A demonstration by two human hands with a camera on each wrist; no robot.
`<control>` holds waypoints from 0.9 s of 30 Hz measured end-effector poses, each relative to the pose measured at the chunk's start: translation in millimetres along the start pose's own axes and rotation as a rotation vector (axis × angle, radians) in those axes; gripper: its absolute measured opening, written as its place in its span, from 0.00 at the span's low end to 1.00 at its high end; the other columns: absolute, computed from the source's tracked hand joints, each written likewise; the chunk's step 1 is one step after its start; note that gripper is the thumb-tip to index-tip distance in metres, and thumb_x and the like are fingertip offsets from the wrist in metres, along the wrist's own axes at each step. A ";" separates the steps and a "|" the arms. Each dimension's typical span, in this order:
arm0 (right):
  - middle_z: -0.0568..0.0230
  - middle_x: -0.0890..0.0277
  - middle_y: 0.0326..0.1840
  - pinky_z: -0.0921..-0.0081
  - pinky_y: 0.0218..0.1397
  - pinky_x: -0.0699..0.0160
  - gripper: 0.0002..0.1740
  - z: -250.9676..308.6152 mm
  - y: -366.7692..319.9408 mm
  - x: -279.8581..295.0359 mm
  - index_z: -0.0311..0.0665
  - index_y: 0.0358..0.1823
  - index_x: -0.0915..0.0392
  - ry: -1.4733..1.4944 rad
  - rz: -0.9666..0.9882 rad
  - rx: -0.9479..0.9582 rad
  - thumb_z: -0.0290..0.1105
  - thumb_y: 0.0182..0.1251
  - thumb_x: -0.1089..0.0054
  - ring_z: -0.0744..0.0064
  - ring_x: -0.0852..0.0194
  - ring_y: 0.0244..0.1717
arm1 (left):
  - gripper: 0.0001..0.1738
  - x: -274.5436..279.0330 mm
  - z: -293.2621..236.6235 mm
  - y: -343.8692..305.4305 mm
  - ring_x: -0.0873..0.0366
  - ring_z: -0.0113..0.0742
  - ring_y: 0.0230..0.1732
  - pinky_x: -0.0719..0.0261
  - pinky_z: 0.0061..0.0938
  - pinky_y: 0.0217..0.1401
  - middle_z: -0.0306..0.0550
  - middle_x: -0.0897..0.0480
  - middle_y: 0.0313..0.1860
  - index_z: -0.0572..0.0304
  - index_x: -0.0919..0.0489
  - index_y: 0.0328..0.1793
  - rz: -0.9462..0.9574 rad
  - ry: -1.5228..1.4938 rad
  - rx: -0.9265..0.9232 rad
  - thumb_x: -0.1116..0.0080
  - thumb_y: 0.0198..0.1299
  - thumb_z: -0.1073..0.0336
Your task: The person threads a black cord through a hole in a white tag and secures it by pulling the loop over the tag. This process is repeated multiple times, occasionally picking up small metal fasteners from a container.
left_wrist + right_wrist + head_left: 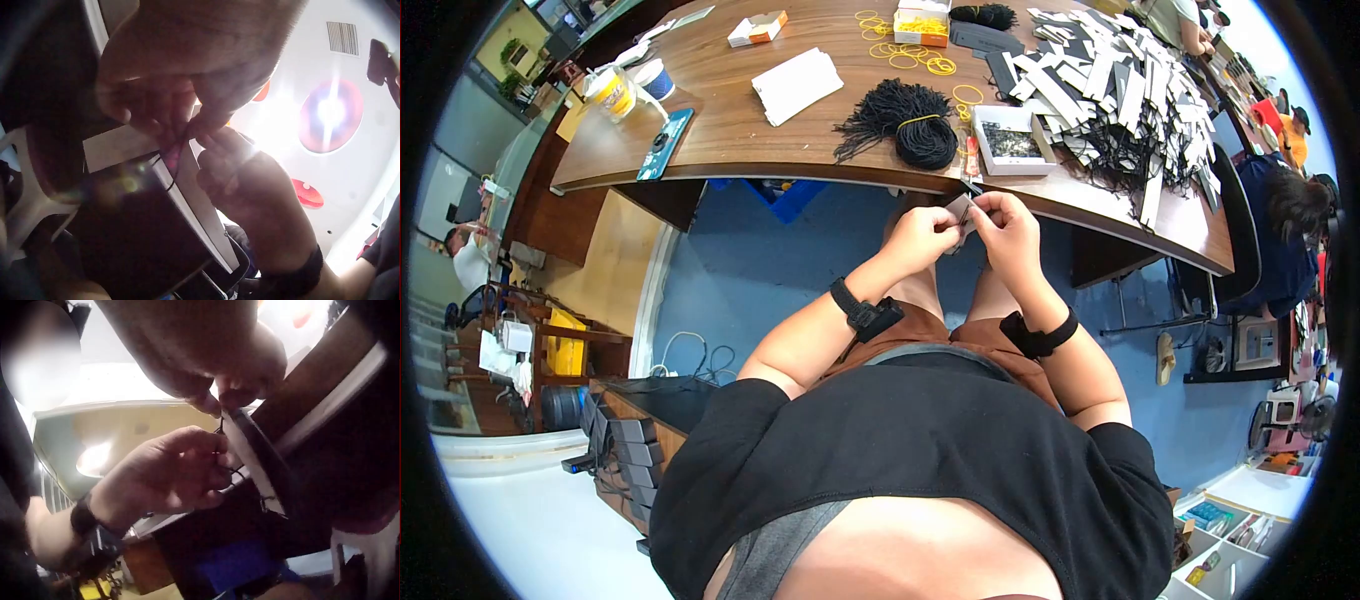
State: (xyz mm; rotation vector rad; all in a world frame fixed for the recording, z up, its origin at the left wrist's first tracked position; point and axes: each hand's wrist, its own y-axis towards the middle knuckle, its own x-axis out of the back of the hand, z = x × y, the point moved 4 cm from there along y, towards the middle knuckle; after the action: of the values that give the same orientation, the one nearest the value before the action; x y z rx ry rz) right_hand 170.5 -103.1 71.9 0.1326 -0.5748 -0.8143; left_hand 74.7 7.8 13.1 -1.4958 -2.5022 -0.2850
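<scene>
In front of the table edge both hands meet at a small flat tag (961,208), pale on one face and dark on another. My right hand (1010,235) pinches its upper end; in the right wrist view my right fingertips grip one end of the tag (247,453). My left hand (925,240) is beside it, fingers curled at a thin black cord (236,474) looped by the tag. In the left wrist view, the cord (179,164) runs down from the touching fingertips of both hands. Just where each fingertip presses is partly hidden.
On the table (730,140) lie a black cord bundle (925,135), a white box of small dark pieces (1012,140), a large pile of tags (1115,95), white sheets (797,86), yellow bands (940,66), a phone (665,145) and cups (655,80).
</scene>
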 end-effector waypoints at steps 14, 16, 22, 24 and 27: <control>0.65 0.20 0.27 0.83 0.31 0.28 0.10 -19.0 -2.2 -4.2 0.31 0.37 0.18 0.203 0.139 -0.153 0.31 0.58 0.35 0.82 0.26 0.26 | 0.08 2.8 2.2 -15.5 0.24 0.25 0.32 0.25 0.21 0.38 0.41 0.19 0.29 0.68 0.19 0.34 0.137 -0.199 0.114 0.45 0.58 0.70; 0.67 0.21 0.26 0.85 0.30 0.30 0.09 -24.2 -0.4 -6.9 0.31 0.36 0.18 0.328 0.153 -0.272 0.30 0.60 0.36 0.85 0.28 0.27 | 0.07 1.0 -1.1 -16.3 0.25 0.23 0.30 0.28 0.20 0.35 0.40 0.19 0.26 0.66 0.18 0.33 0.102 -0.254 0.082 0.44 0.55 0.69; 0.72 0.26 0.25 0.87 0.23 0.39 0.06 -34.6 -5.3 -6.0 0.35 0.35 0.22 0.676 0.136 -0.409 0.30 0.63 0.40 0.87 0.37 0.21 | 0.08 18.4 -1.3 -22.1 0.23 0.27 0.35 0.25 0.21 0.42 0.42 0.18 0.31 0.68 0.19 0.36 0.126 -0.154 0.135 0.44 0.59 0.69; 0.73 0.29 0.26 0.86 0.22 0.42 0.05 -43.3 -7.9 -8.7 0.37 0.35 0.24 1.000 0.211 -0.577 0.31 0.64 0.43 0.85 0.41 0.20 | 0.08 27.6 -2.1 -25.5 0.23 0.26 0.36 0.26 0.20 0.42 0.41 0.18 0.31 0.67 0.19 0.36 0.111 -0.167 0.139 0.43 0.59 0.68; 0.71 0.30 0.30 0.85 0.23 0.41 0.05 -36.8 -12.6 -8.4 0.39 0.36 0.26 1.518 0.415 -0.773 0.32 0.65 0.46 0.82 0.42 0.22 | 0.07 37.4 3.4 -28.3 0.25 0.24 0.35 0.27 0.19 0.41 0.39 0.19 0.31 0.66 0.18 0.36 0.083 -0.239 0.183 0.41 0.58 0.68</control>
State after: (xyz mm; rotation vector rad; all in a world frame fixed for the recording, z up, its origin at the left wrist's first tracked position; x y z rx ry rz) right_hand 177.4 -109.5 33.3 -0.0985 1.1167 -0.2994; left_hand 32.1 27.1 18.7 -1.6361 -2.5504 0.1414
